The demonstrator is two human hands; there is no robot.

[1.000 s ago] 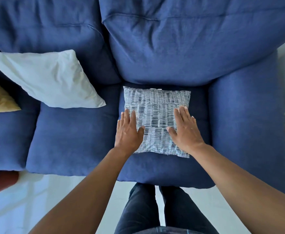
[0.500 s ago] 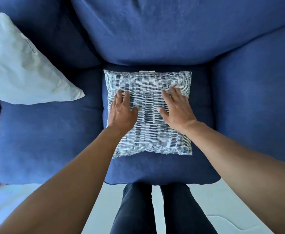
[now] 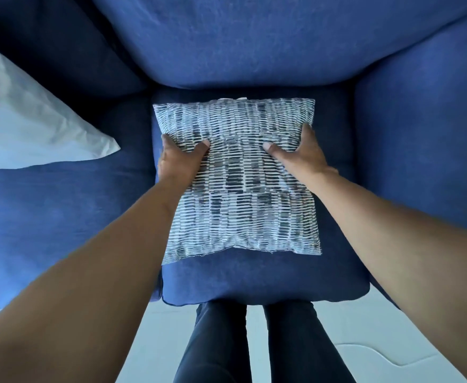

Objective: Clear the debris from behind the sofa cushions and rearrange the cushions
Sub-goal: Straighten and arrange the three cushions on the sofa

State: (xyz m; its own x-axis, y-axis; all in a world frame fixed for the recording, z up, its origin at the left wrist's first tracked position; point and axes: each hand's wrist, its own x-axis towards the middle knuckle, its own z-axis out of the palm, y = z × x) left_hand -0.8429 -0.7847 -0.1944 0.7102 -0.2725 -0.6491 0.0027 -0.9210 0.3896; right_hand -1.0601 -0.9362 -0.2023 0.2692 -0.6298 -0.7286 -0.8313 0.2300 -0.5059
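Observation:
A small patterned cushion (image 3: 243, 189), white with dark dashes, lies flat on the right seat of the blue sofa (image 3: 254, 277). My left hand (image 3: 179, 158) grips its left edge, thumb on top and fingers tucked behind the side. My right hand (image 3: 301, 153) grips the right edge the same way, thumb pressed into the fabric. The fingers of both hands are hidden behind the cushion. The big blue back cushion (image 3: 254, 42) stands right behind it.
A white pillow (image 3: 25, 128) lies on the left seat, leaning toward the left back cushion (image 3: 61, 51). The sofa's right armrest (image 3: 426, 150) rises beside the patterned cushion. My legs (image 3: 254, 344) stand on a pale floor at the seat's front edge.
Both hands slid from lying flat on top of the patterned cushion out to its side edges and took hold of it. The camera has moved closer to the seat.

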